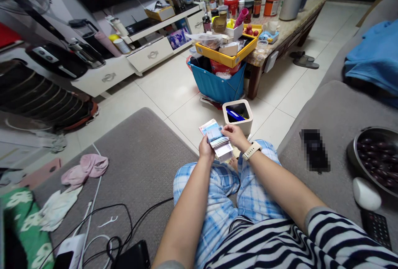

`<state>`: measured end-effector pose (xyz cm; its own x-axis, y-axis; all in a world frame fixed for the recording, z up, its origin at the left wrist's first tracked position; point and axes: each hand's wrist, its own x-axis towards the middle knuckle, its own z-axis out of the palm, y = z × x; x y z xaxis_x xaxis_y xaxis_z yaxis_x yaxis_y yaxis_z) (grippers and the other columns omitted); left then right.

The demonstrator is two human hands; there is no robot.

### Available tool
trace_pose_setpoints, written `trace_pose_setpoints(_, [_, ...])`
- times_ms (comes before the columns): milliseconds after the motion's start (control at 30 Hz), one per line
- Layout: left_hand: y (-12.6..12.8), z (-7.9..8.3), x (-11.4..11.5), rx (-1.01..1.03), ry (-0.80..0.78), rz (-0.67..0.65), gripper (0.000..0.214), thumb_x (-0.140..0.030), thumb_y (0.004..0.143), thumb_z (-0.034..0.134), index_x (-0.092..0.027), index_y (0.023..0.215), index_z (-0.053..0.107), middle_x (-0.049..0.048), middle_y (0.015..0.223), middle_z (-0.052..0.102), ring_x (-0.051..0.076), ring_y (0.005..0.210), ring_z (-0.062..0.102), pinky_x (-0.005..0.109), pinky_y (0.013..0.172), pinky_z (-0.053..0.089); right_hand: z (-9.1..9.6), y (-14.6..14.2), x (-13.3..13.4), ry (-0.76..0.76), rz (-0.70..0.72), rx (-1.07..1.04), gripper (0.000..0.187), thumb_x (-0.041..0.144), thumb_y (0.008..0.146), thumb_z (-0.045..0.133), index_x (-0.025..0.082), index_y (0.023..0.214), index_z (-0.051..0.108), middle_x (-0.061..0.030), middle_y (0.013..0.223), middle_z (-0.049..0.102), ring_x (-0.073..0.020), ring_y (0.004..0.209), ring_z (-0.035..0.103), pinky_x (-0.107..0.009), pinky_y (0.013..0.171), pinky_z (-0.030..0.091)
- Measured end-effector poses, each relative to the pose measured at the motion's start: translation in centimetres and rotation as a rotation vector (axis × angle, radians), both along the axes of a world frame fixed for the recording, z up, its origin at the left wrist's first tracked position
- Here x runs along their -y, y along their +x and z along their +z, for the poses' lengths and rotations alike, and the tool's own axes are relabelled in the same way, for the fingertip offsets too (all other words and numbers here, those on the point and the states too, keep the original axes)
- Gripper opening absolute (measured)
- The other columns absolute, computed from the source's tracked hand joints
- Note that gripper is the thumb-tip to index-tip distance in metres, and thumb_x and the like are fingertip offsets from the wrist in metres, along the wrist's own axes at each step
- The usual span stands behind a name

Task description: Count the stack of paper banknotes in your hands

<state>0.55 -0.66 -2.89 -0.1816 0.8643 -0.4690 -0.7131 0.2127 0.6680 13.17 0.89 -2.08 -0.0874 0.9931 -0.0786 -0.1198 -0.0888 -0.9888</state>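
Note:
My left hand (206, 148) is closed around the left side of a stack of banknotes (214, 133), held above my knees. Blue printed faces show on top, with pinkish edges at the far end and paler ones hanging at the near end. At the right side of the stack, my right hand (235, 134) pinches the top notes between thumb and fingers. A beige watch (252, 150) is on my right wrist. Just beyond that hand stands a cream bin (237, 124) with something blue inside.
A blue basket (214, 81) carrying a yellow tray (217, 55) stands beside the cluttered table (287, 30). On the grey sofa, a pixelated dark object (315, 149) and a bowl of dark round fruit (377, 157) lie right; black cables (127, 219) and pink cloth (85, 169) lie left.

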Motion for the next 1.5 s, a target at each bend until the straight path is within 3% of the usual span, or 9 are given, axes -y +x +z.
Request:
trace_pose_setpoints(233, [-0.1,-0.2,0.1,0.038,-0.021,-0.029,0.022,-0.024,0.076,0.056,-0.010,0.089,0.066,0.0097,0.086,0.071,0.023,0.085,0.067,0.037,0.084,0.049,0.5,0.2,0.0,-0.030,0.017,-0.008,0.035,0.052,0.076,0.054,0.018,0.068,0.058,0.0005,0.057,0.056,-0.0134,0.056,0.049,-0.027,0.059,0.038])
trace_pose_setpoints(433, [-0.2,-0.5,0.1,-0.028,-0.016,-0.014,0.016,-0.021,0.072,0.059,-0.011,0.084,0.065,0.0081,0.081,0.070,0.020,0.072,0.067,0.036,0.081,0.049,-0.2,0.1,-0.1,0.001,-0.039,0.033,0.028,0.042,0.063,0.069,0.018,0.069,0.055,0.0018,0.063,0.055,-0.0130,0.060,0.050,-0.027,0.061,0.040])
trace_pose_setpoints(600, [-0.3,-0.5,0.2,-0.047,0.009,-0.024,0.015,-0.016,0.070,0.061,-0.010,0.083,0.065,0.0083,0.079,0.070,0.020,0.073,0.067,0.035,0.081,0.049,-0.7,0.1,-0.2,0.005,-0.111,0.116,0.031,0.038,0.059,0.071,0.018,0.079,0.057,0.0010,0.073,0.057,-0.0138,0.069,0.052,-0.028,0.068,0.042])
trace_pose_setpoints(833, [-0.3,-0.4,0.2,-0.057,0.013,-0.042,0.015,-0.016,0.069,0.063,-0.010,0.083,0.065,0.0088,0.079,0.070,0.021,0.074,0.067,0.035,0.081,0.049,-0.7,0.1,-0.2,-0.022,-0.034,0.143,0.023,0.040,0.066,0.064,0.018,0.067,0.058,0.0009,0.065,0.056,-0.0140,0.064,0.050,-0.027,0.063,0.040])
trace_pose_setpoints(1067, [-0.2,-0.3,0.1,-0.014,-0.028,0.003,0.020,-0.025,0.080,0.053,-0.010,0.086,0.065,0.0083,0.081,0.070,0.021,0.077,0.067,0.034,0.081,0.049,-1.0,0.0,-0.3,-0.018,0.009,0.041,0.024,0.039,0.066,0.064,0.018,0.065,0.054,0.0030,0.061,0.052,-0.0120,0.059,0.047,-0.025,0.059,0.038])
trace_pose_setpoints(1500, [0.1,0.2,0.0,0.002,-0.028,0.037,0.020,-0.027,0.079,0.054,-0.011,0.082,0.066,0.0075,0.077,0.070,0.021,0.075,0.067,0.034,0.080,0.049,-1.1,-0.1,-0.3,-0.022,0.014,0.018,0.023,0.039,0.067,0.063,0.018,0.068,0.056,0.0022,0.064,0.054,-0.0124,0.061,0.049,-0.026,0.060,0.039])
